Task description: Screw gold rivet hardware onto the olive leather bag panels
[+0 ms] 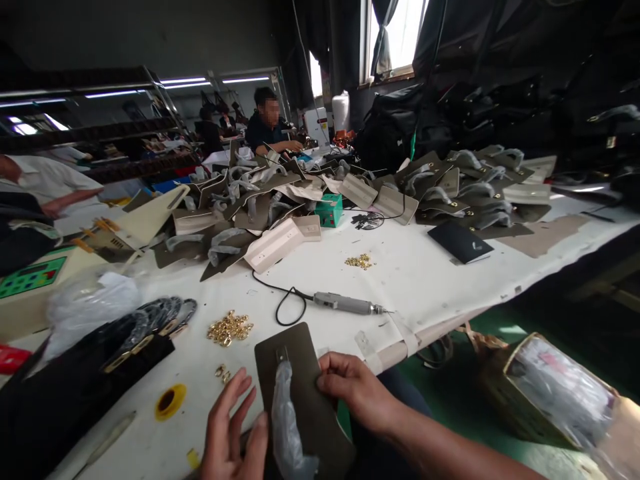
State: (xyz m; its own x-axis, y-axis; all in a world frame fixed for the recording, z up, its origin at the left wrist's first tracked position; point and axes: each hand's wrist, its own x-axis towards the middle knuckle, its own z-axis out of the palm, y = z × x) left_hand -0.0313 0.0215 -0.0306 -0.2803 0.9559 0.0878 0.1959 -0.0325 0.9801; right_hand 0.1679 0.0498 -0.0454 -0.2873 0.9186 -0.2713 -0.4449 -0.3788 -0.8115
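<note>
Right hand [356,388] pinches one olive panel [311,407], lower centre; left hand [233,433] spread. One black booklet [457,241], centre right, mark unreadable.

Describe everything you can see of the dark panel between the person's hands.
The panel is flat, dark olive-brown and leather-like, with rounded far corners. A handle wrapped in cloudy, wrinkled plastic runs lengthwise along it, meeting a small fitting near the far end. The near end runs out of the picture. The right hand pinches its right edge, thumb on top; the left hand is open by its left edge, contact unclear. Whether it rests on the table cannot be told.
</note>
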